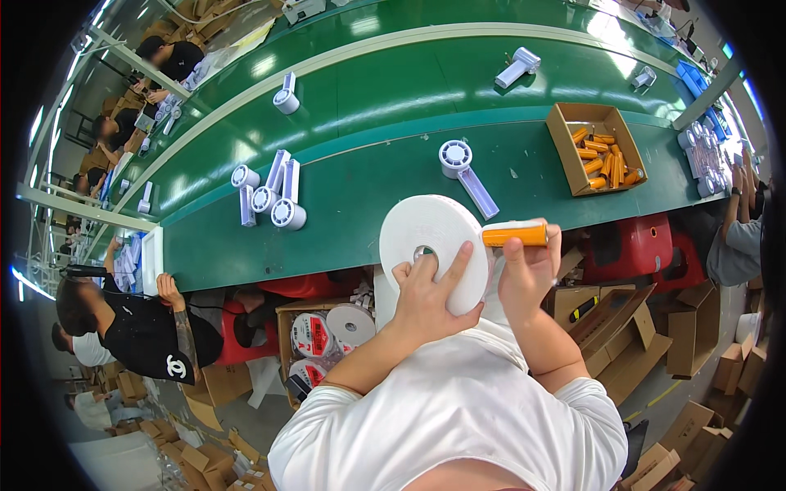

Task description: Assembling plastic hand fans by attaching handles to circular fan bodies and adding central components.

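My left hand (430, 301) grips a large white tape roll (417, 219) at the near edge of the bench, with fingertips at its hole. To its right, my right hand (532, 274) pinches an orange cylindrical battery (520, 237), held level. A white strip lies along the battery's far side, close to the roll's rim; whether it joins the roll I cannot tell. Just beyond the roll, a white handheld fan body (456, 157) lies on the green bench, its handle (479, 193) showing a hollow trough. A cardboard box (562, 151) of several orange batteries (606, 164) sits at right.
Several fan bodies (274, 188) are grouped on the bench at left. More lie on the green belt (368, 98) behind a rail. A carton of tape rolls (352, 325) stands below the bench, left. Red stools (630, 245) and open cartons (610, 327) are at right. A co-worker (139, 327) sits left.
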A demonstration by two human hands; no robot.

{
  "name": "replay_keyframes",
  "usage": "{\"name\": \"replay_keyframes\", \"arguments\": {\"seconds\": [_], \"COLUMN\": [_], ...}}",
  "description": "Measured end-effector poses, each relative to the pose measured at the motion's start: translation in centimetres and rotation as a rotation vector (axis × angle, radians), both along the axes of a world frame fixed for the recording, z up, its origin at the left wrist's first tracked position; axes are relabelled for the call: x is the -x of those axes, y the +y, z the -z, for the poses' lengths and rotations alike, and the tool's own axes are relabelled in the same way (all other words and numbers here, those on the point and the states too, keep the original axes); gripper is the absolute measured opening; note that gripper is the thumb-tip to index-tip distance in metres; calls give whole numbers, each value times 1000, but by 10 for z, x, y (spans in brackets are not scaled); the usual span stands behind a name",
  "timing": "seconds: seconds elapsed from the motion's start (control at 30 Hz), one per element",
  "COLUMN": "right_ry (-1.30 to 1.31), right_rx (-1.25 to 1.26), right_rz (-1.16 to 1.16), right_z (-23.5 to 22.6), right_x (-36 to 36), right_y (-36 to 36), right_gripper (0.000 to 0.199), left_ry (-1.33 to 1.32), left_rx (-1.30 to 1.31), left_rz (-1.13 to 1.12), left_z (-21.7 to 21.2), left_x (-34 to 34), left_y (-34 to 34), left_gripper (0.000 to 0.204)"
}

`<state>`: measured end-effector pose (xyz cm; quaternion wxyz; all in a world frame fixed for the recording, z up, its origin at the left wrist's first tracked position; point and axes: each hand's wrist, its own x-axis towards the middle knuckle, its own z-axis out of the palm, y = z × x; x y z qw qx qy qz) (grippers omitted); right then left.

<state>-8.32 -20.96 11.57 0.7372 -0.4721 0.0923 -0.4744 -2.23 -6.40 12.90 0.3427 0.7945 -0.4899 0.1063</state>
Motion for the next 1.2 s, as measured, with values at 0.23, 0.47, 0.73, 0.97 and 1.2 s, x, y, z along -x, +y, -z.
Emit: {"name": "replay_keyframes", "arguments": {"seconds": [0.23,0.47,0.73,0.97,1.2], "right_ry": [132,337,314,330,297], "right_rx": [-202,-56,-48,-39,-45], "right_rz": [41,-122,-156,-138,-127], "right_z": [18,96,92,86,82], "right_x": [-44,-48,-46,-49,-46], "right_y": [-116,-156,-152,-151,-145], "right_gripper": [23,31,34,33,30], "left_ry": [243,763,422,416,-282], "left_rx": [-362,-873,-750,-410,-107], "left_rz": [558,335,267,396,255], "left_z": [-15,34,123,44,30], "left_x": [-33,-30,-29,-56,-121], "left_y": [48,52,71,13,-79], "left_gripper": [91,92,73,34,25]}}
